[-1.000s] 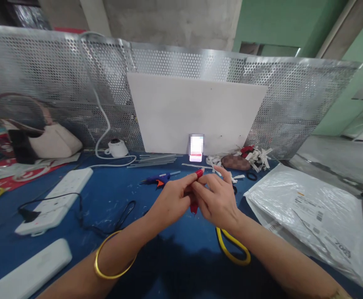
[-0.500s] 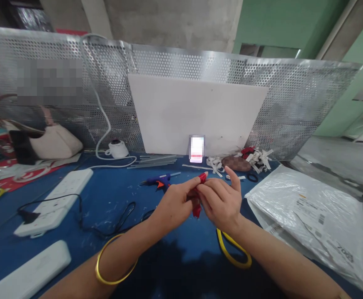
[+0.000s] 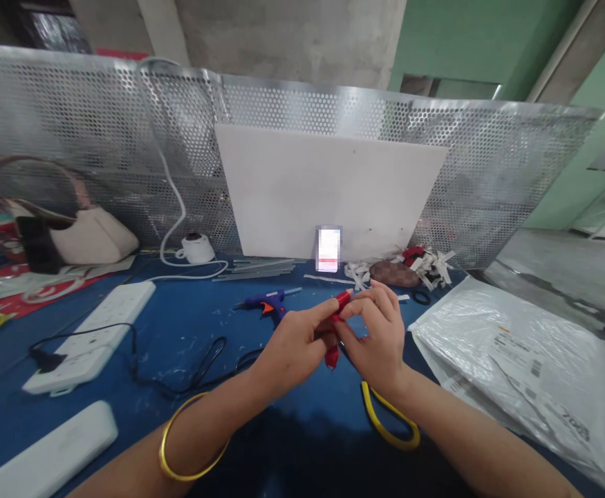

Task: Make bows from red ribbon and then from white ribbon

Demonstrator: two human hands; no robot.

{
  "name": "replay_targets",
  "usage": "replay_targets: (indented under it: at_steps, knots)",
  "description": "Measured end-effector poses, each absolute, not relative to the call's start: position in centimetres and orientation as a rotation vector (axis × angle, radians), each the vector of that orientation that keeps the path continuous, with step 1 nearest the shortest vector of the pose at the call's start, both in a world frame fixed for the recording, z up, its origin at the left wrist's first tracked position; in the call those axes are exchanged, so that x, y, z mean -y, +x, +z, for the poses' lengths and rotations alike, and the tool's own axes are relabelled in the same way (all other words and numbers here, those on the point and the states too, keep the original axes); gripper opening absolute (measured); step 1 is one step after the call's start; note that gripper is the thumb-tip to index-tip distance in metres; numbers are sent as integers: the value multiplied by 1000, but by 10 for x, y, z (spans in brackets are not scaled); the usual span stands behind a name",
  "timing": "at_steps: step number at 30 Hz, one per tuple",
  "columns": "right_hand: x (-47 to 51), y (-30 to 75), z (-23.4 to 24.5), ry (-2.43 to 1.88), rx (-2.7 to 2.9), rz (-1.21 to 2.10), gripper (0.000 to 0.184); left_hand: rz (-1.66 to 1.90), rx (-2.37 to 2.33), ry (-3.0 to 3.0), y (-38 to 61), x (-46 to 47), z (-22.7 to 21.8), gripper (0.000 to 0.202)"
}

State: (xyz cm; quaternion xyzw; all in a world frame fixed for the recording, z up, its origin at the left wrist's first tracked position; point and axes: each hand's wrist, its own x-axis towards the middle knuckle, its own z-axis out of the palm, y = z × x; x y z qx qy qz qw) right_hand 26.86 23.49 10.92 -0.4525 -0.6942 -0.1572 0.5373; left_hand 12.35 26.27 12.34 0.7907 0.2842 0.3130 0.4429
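Note:
Between my two hands is a shiny red ribbon (image 3: 332, 356), partly hidden by my fingers. My left hand (image 3: 294, 346) is closed on it, thumb along its upper part, and one end hangs below the fingers. My right hand (image 3: 377, 332) pinches the same ribbon from the right side with thumb and forefinger. Just beyond my left hand a blue glue gun (image 3: 263, 300) with an orange trigger lies on its side. A yellow loop, perhaps a scissors handle (image 3: 393, 425), lies under my right wrist.
Left are a white power strip (image 3: 92, 335) and a black cord (image 3: 201, 373). A lit phone (image 3: 328, 249) leans on a white board (image 3: 328, 187). Glue sticks (image 3: 261, 267), a checkered pouch (image 3: 393, 272) and ribbon scraps (image 3: 434, 266) lie behind. A plastic mailing bag (image 3: 520, 366) covers the right side.
My right fingers have shifted on the red ribbon, and the raised forefinger has come down. More of the ribbon's upper end shows now. My left hand has barely moved.

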Motion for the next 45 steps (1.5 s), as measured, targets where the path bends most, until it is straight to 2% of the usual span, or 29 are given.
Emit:
replay_targets:
  at_steps: [3,5,7,8,10,12,17,26,33,41,45]
  knots:
    - [-237,266,108,-1172,1509,-190,16,735,-684,1945,124,-262,124,42]
    - [-239,263,106,-1203,1358,45,39,710,-687,1965,124,-260,125,36]
    - [-241,260,106,-1174,1251,455,60,703,-718,2015,125,-260,125,29]
    - [-242,259,105,-1138,1205,702,62,704,-733,2027,125,-260,125,26]
    - [-242,259,106,-1034,1110,1130,50,703,-731,1985,125,-260,125,24]
    - [-242,261,108,-946,1028,1345,35,686,-682,1857,126,-262,125,27]
    - [-243,271,116,-761,1058,1507,12,667,-550,1497,125,-265,128,50]
    - [-249,286,118,-592,1133,1725,19,669,-488,1248,112,-269,143,70]
    - [-256,284,111,-578,1066,1766,15,636,-441,1173,110,-270,142,71]
    - [-255,278,113,-485,599,1653,10,698,-468,1214,113,-269,144,66]
    - [-253,273,113,-378,593,1703,12,727,-473,1204,115,-269,142,64]
